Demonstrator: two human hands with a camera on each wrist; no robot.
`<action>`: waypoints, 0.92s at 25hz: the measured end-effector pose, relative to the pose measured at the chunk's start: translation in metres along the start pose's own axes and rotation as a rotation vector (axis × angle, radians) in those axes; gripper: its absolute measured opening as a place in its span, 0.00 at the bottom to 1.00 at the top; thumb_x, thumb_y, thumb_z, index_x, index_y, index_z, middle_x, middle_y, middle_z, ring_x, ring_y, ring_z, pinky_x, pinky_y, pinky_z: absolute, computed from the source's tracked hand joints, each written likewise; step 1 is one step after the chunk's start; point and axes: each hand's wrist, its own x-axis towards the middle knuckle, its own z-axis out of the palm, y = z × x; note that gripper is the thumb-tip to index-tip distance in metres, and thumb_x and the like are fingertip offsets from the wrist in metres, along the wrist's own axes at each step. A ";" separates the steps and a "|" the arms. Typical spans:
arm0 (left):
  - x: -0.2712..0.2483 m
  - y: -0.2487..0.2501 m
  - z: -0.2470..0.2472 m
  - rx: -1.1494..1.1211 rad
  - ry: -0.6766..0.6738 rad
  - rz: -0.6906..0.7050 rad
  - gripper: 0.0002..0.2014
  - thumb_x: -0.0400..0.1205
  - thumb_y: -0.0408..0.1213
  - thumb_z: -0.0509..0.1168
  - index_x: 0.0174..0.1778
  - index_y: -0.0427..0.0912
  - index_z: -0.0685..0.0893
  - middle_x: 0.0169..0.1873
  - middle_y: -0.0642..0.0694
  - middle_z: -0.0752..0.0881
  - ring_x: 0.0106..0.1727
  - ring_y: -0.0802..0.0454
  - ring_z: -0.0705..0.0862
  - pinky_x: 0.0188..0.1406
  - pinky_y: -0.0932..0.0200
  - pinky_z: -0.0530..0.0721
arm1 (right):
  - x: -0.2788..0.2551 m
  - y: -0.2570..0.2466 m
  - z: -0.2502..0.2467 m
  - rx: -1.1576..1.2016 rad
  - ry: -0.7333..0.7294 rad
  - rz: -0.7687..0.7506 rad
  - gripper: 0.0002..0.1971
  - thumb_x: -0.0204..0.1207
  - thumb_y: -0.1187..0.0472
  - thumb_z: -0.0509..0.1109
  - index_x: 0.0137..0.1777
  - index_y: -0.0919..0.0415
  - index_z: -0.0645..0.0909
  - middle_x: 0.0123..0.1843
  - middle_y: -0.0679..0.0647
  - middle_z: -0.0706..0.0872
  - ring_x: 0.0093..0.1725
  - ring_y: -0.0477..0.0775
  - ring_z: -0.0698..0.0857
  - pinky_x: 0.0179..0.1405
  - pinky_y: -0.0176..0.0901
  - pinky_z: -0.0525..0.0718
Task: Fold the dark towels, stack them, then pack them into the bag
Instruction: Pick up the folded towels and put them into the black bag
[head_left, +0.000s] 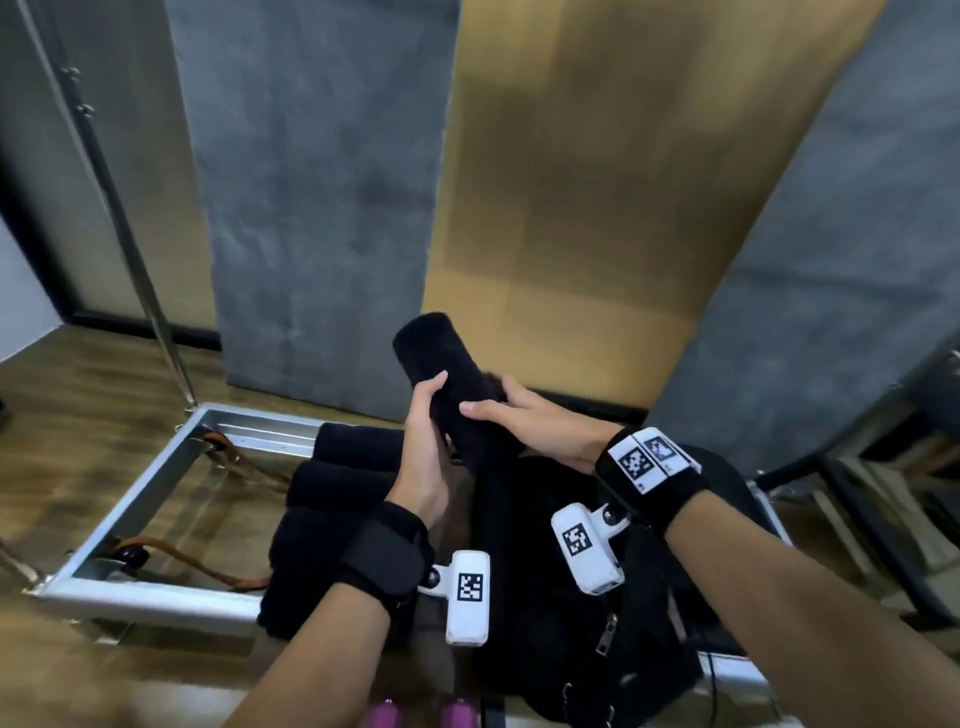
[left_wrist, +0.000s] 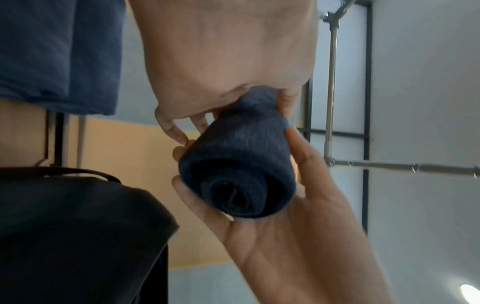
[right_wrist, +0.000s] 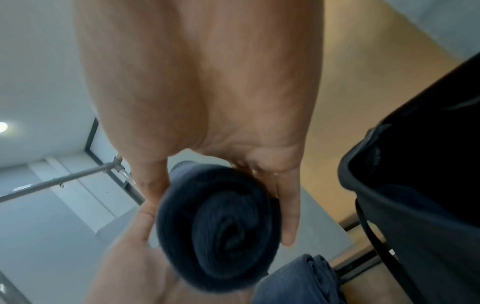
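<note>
A rolled dark towel (head_left: 449, 384) is held up at a slant between both hands, its far end raised and its near end low over the black bag (head_left: 566, 587). My left hand (head_left: 435, 413) grips the roll from the left, and my right hand (head_left: 491, 402) wraps it from the right. In the left wrist view the left hand (left_wrist: 226, 111) clasps the roll (left_wrist: 239, 164), whose spiral end faces the camera. The right wrist view shows the right hand (right_wrist: 221, 185) around the same roll (right_wrist: 218, 226). Several rolled dark towels (head_left: 337, 478) lie stacked left of the bag.
The towels and bag rest on a metal-framed glass table (head_left: 130, 499), with brown straps (head_left: 176, 558) visible beneath the glass. A metal pole (head_left: 130, 244) stands at the left and dark chair legs (head_left: 878, 525) at the right. Grey and tan panels stand behind.
</note>
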 end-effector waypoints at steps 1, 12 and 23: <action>0.001 -0.004 0.009 0.025 -0.059 -0.043 0.23 0.78 0.61 0.72 0.57 0.47 0.97 0.59 0.38 0.94 0.58 0.41 0.95 0.50 0.47 0.94 | -0.011 -0.001 -0.008 -0.003 -0.016 0.007 0.26 0.86 0.44 0.70 0.80 0.47 0.70 0.70 0.52 0.88 0.66 0.55 0.90 0.67 0.61 0.89; -0.013 -0.104 0.037 1.690 -0.109 0.256 0.26 0.88 0.51 0.63 0.82 0.54 0.66 0.72 0.39 0.68 0.73 0.36 0.73 0.68 0.40 0.80 | -0.078 0.052 -0.088 -0.272 0.315 0.465 0.23 0.87 0.47 0.70 0.62 0.70 0.80 0.54 0.67 0.86 0.47 0.67 0.89 0.32 0.57 0.93; -0.017 -0.098 0.042 1.678 -0.254 -0.002 0.40 0.80 0.24 0.63 0.88 0.44 0.55 0.83 0.43 0.51 0.52 0.30 0.86 0.48 0.42 0.84 | 0.005 0.087 -0.064 -0.443 0.382 0.648 0.27 0.92 0.51 0.60 0.82 0.72 0.69 0.80 0.66 0.76 0.78 0.67 0.78 0.73 0.49 0.76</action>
